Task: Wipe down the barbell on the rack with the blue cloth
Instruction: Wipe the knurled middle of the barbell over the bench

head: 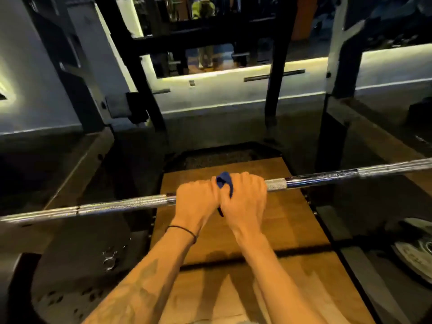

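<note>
A chrome barbell (121, 203) runs across the view from lower left to upper right, resting on the black rack (339, 78). Both hands sit side by side on its middle. My left hand (195, 198) curls over the bar just left of centre. My right hand (245, 195) grips the bar through the blue cloth (224, 181), which bunches up between the two hands and hangs a little below them. Most of the cloth is hidden under my right palm.
A wooden lifting platform (268, 230) lies under the bar, with black rubber flooring either side. A spring collar (109, 259) lies on the floor at lower left. A weight plate (418, 251) sits at right. Rack uprights and a mirror stand ahead.
</note>
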